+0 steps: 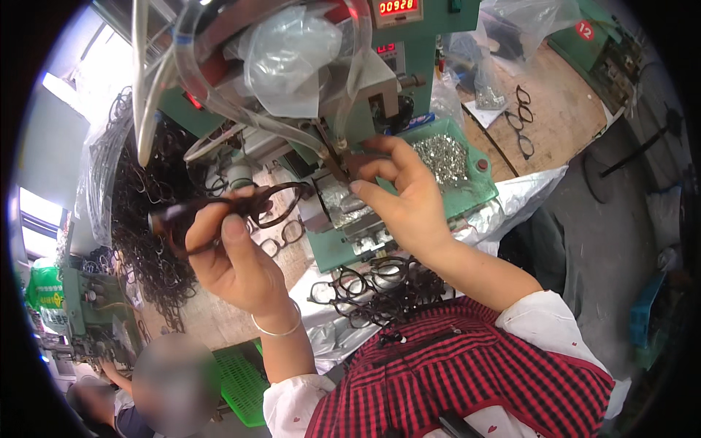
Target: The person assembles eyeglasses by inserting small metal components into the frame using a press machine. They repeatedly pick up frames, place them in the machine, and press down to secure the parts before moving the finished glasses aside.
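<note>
My left hand (pixel 237 255) grips a dark eyeglass frame (pixel 261 212) between thumb and fingers, its rim pointing toward the machine. My right hand (pixel 409 193) is at the working head of a green machine (pixel 431 66), fingers bent and thumb close beneath them. Any small piece between those fingertips is too small to make out. Just below the fingers is a metal fixture block (pixel 347 208). A green tray (pixel 475 196) to the right of that hand holds a heap of small shiny metal parts (pixel 442 157).
More dark eyeglass frames (pixel 372 288) lie on silvery sheeting before me. A large tangled pile of frames (pixel 153 219) is at left. Clear hoses (pixel 248 117) and a plastic bag (pixel 292 58) hang over the machine. Several frames (pixel 522 120) rest on the right tabletop. Other people sit lower left.
</note>
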`<action>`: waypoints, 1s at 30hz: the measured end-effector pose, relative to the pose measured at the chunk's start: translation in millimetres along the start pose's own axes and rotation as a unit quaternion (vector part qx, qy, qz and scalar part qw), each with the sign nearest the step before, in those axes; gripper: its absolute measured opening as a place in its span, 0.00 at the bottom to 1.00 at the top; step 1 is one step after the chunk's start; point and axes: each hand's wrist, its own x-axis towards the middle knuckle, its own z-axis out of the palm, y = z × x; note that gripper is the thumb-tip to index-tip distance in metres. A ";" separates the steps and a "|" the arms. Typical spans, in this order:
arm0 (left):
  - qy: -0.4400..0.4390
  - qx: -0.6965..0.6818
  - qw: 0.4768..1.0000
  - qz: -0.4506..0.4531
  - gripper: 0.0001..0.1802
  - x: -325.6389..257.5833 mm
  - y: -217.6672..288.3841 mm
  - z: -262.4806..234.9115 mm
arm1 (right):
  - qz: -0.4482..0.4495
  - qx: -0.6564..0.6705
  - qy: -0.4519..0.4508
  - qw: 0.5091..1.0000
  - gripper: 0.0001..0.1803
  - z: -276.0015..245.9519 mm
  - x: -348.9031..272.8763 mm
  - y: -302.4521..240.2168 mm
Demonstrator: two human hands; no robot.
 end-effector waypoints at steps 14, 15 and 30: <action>-0.355 0.197 0.898 0.171 0.16 -44.6 -17.5 9.0 | -0.060 -0.458 0.103 0.881 0.20 -132.0 -0.7 59.1; -0.363 0.197 0.897 0.157 0.15 -44.2 -15.8 6.2 | -0.036 -0.517 0.069 0.852 0.20 -133.1 -7.6 47.5; -0.096 0.401 0.911 0.021 0.14 -49.2 -35.4 -69.9 | -0.150 -0.594 0.077 0.787 0.07 -133.7 6.1 127.8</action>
